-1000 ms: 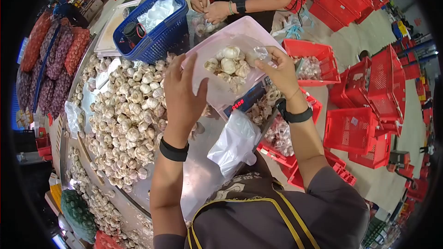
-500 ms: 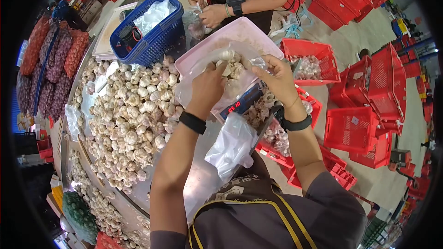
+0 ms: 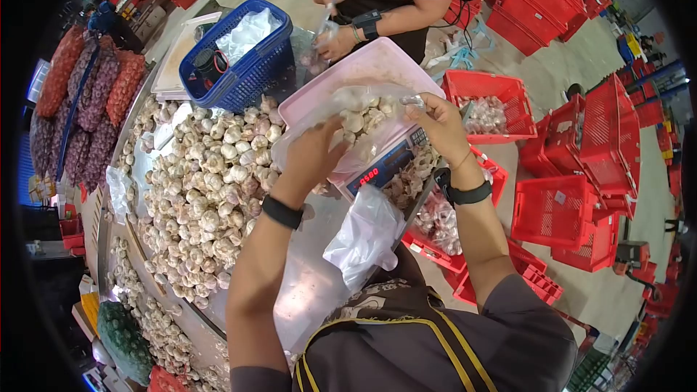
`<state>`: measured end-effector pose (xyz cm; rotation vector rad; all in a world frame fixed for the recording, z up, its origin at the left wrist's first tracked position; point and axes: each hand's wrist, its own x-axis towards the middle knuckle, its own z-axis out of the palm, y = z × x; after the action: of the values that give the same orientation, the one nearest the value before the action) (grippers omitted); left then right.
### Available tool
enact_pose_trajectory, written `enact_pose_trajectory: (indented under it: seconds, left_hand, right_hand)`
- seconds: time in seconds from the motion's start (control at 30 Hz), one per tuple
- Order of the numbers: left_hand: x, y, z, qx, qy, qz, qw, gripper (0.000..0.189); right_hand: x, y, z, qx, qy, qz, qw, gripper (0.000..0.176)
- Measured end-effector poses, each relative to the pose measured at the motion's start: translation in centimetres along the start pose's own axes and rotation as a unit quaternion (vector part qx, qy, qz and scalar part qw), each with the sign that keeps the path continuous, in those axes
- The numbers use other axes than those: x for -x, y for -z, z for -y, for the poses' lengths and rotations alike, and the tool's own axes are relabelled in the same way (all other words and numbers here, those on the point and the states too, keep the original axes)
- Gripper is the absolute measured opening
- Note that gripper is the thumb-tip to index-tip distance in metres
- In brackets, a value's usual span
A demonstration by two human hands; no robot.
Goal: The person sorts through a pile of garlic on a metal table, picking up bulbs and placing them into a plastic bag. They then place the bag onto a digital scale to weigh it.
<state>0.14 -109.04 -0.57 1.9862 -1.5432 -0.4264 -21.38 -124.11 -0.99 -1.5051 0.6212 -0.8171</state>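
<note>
A clear plastic bag (image 3: 305, 127) with several garlic bulbs (image 3: 363, 122) in it lies on the pink tray (image 3: 396, 58), which rests on a scale with a lit display (image 3: 370, 176). My right hand (image 3: 441, 127) pinches the bag's edge on the right. At the bag's left side is my left hand (image 3: 314, 151), its fingers apart and no bulb visible in it; its fingertips reach over the plastic. To the left spreads a large heap of garlic (image 3: 210, 196). Below the scale lies a stack of plastic bags (image 3: 365, 236).
A blue basket (image 3: 239, 72) holding plastic bags stands beyond the heap. Across the table a co-worker's hands (image 3: 330, 36) handle a small clear bag. Red crates (image 3: 490, 101) with packed garlic stand at the right. Loose garlic skins (image 3: 414, 178) lie beside the scale.
My left hand has drawn back left from the bulbs inside the bag, and its fingers have spread. My right hand keeps its pinch. The red digits on the display have changed.
</note>
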Motion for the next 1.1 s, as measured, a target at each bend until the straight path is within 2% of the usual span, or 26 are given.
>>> enact_pose_trajectory:
  seconds: [0.07, 0.1, 0.17, 0.2, 0.23, 0.27, 0.3, 0.37, 0.4, 0.47, 0.5, 0.57, 0.6, 0.63, 0.7, 0.73, 0.77, 0.83, 0.9, 0.93, 1.0, 1.03, 1.1]
  left_hand:
    - [3.0, 2.3, -0.3, -0.157, -0.070, 0.065, 0.983, 0.029]
    - [4.3, 3.9, -1.2, -0.159, -0.067, 0.062, 0.983, 0.029]
    - [7.0, 6.9, -2.8, -0.277, -0.037, 0.211, 0.937, 0.021]
    - [8.4, 7.4, -2.3, -0.278, -0.032, 0.206, 0.938, 0.021]
    - [9.8, 8.1, -1.7, -0.286, -0.084, 0.152, 0.942, 0.018]
    - [10.8, 8.7, -1.3, -0.293, -0.136, 0.098, 0.941, 0.014]
    - [11.5, 9.8, -1.6, -0.295, -0.131, 0.091, 0.942, 0.014]
    - [13.1, 12.9, -3.1, -0.330, -0.155, -0.059, 0.929, 0.009]
    - [14.0, 14.4, -3.8, -0.333, -0.151, -0.064, 0.929, 0.009]
    - [16.3, 16.7, -4.6, -0.256, -0.098, -0.173, 0.946, 0.005]
    - [17.9, 17.1, -4.1, -0.259, -0.092, -0.178, 0.945, 0.005]
    - [21.1, 17.7, -3.1, -0.160, 0.055, -0.223, 0.960, 0.007]
    - [21.6, 17.9, -4.4, -0.077, 0.044, -0.312, 0.946, 0.020]
    - [22.4, 17.6, -4.7, -0.080, 0.051, -0.316, 0.944, 0.020]
    - [24.5, 17.1, -5.0, 0.140, 0.055, -0.437, 0.887, 0.025]
    - [25.1, 16.7, -5.8, 0.209, 0.045, -0.435, 0.875, 0.029]
    - [25.9, 16.0, -6.3, 0.307, 0.084, -0.404, 0.857, 0.026]
    - [27.8, 14.5, -5.4, 0.418, 0.104, -0.288, 0.855, 0.022]
    - [28.7, 12.0, -4.1, 0.264, 0.147, -0.266, 0.916, 0.024]
    - [29.1, 10.9, -2.9, 0.262, 0.151, -0.270, 0.914, 0.024]
    - [29.9, 9.3, -1.0, 0.015, 0.056, -0.219, 0.974, 0.037]
    - [30.3, 9.1, -0.9, 0.015, 0.061, -0.220, 0.974, 0.037]
    - [31.2, 8.9, -0.9, 0.034, 0.044, -0.170, 0.984, 0.049]
  right_hand:
    - [-0.6, 0.4, 0.0, 0.029, -0.021, 0.024, 0.999, 0.019]
    - [-1.0, 0.5, 0.2, 0.028, -0.018, 0.028, 0.999, 0.019]
    - [-1.8, 0.4, 0.8, 0.029, -0.007, 0.037, 0.999, 0.024]
    - [-2.3, -0.1, 1.8, -0.006, -0.009, 0.045, 0.999, 0.025]
    - [-2.8, -0.5, 3.0, -0.006, -0.005, 0.051, 0.999, 0.025]
    - [-3.3, -0.9, 4.2, -0.064, -0.022, 0.067, 0.995, 0.025]
    - [-3.8, -1.4, 5.7, -0.122, -0.039, 0.083, 0.988, 0.024]
    - [-4.2, -2.7, 8.9, -0.131, -0.022, 0.108, 0.985, 0.025]
    - [-4.1, -3.6, 10.5, -0.129, -0.021, 0.132, 0.983, 0.027]
    - [-3.3, -5.6, 13.6, -0.111, -0.019, 0.166, 0.980, 0.025]
    - [-2.8, -6.1, 14.1, -0.112, -0.018, 0.173, 0.978, 0.025]
    - [-2.0, -7.1, 14.8, -0.210, 0.000, 0.251, 0.945, 0.027]
    - [0.4, -9.2, 17.9, -0.261, -0.022, 0.264, 0.928, 0.036]
    - [1.6, -9.9, 18.1, -0.263, -0.025, 0.272, 0.925, 0.036]
    - [3.4, -11.3, 18.1, -0.248, -0.121, 0.318, 0.907, 0.037]
    - [4.6, -12.4, 17.5, -0.228, -0.148, 0.328, 0.905, 0.039]
    - [6.0, -13.8, 16.2, -0.208, -0.174, 0.337, 0.901, 0.041]
    - [8.0, -16.2, 12.5, -0.191, -0.226, 0.419, 0.859, 0.036]
    - [10.9, -19.1, 8.8, -0.142, -0.290, 0.469, 0.822, 0.027]
    - [12.5, -20.7, 7.5, -0.140, -0.318, 0.464, 0.815, 0.027]
    - [15.6, -23.3, 4.5, -0.138, -0.349, 0.461, 0.804, 0.027]
    - [17.0, -24.2, 2.6, -0.159, -0.332, 0.457, 0.809, 0.026]
    - [18.0, -25.8, 3.4, -0.178, -0.320, 0.454, 0.812, 0.026]
